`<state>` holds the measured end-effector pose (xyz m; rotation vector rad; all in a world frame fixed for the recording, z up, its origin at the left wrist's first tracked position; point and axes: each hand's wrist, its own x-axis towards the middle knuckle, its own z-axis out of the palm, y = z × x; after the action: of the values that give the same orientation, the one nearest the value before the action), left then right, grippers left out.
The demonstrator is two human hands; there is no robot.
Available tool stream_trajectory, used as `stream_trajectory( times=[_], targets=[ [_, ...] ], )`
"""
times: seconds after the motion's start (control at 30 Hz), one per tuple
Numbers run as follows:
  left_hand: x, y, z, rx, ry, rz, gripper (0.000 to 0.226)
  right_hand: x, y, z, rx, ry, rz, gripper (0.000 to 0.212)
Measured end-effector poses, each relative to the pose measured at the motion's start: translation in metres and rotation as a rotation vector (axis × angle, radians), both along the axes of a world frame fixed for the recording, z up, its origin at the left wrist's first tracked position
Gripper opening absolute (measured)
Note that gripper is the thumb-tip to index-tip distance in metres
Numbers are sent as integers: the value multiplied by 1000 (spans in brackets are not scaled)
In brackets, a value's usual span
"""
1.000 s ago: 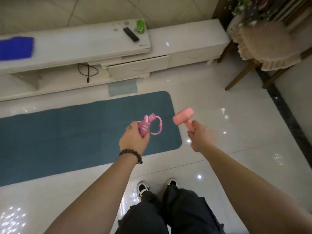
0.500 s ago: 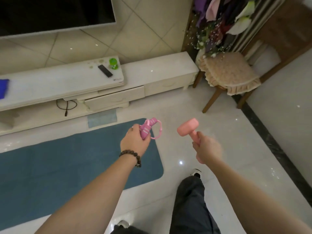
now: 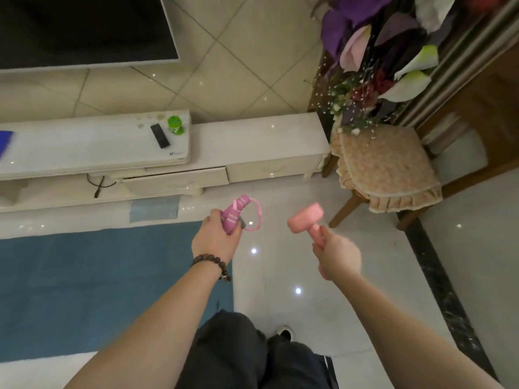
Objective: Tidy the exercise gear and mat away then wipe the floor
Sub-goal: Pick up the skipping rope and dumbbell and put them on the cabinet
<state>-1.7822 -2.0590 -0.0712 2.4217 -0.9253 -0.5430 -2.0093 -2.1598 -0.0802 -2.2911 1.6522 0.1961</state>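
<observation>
My left hand (image 3: 214,241) grips a bundled pink skipping rope (image 3: 235,213), its handles upright and a loop of cord sticking out to the right. My right hand (image 3: 338,255) holds a pink dumbbell (image 3: 306,219) by its bar, one round end tilted up and left; the other end is hidden by my fingers. Both are held above the glossy white floor (image 3: 351,290). The blue exercise mat (image 3: 92,284) lies flat on the floor at the left, under my left forearm.
A long white TV cabinet (image 3: 252,144) runs along the wall ahead, with a remote (image 3: 160,135), a green cup (image 3: 175,125) and a blue cloth (image 3: 5,140) on top. A cushioned wooden chair (image 3: 384,169) and artificial flowers (image 3: 373,51) stand at the right. A TV (image 3: 84,26) hangs above.
The view has lifted and swung right, bringing the TV, chair and flowers into sight. One leg has stepped forward. Both hands keep their grips, now past the mat's right end.
</observation>
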Motion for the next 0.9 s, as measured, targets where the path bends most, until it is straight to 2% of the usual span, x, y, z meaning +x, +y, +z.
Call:
stream_trajectory(
  times=[0.37,0.53,0.73,0.9],
  targets=[
    [60,-109,-27,-20,25,218,28,87,-130,-30,46,-33,227,15],
    [137,-169,-49,-12,49,375,30,175,-218,-45,99,-7,367,16],
    [217,-231,-46,1,85,528,21,280,-311,-30,74,-17,471,16],
    [263,-279,-45,68,121,558,29,350,-372,-26,73,-14,587,13]
  ],
)
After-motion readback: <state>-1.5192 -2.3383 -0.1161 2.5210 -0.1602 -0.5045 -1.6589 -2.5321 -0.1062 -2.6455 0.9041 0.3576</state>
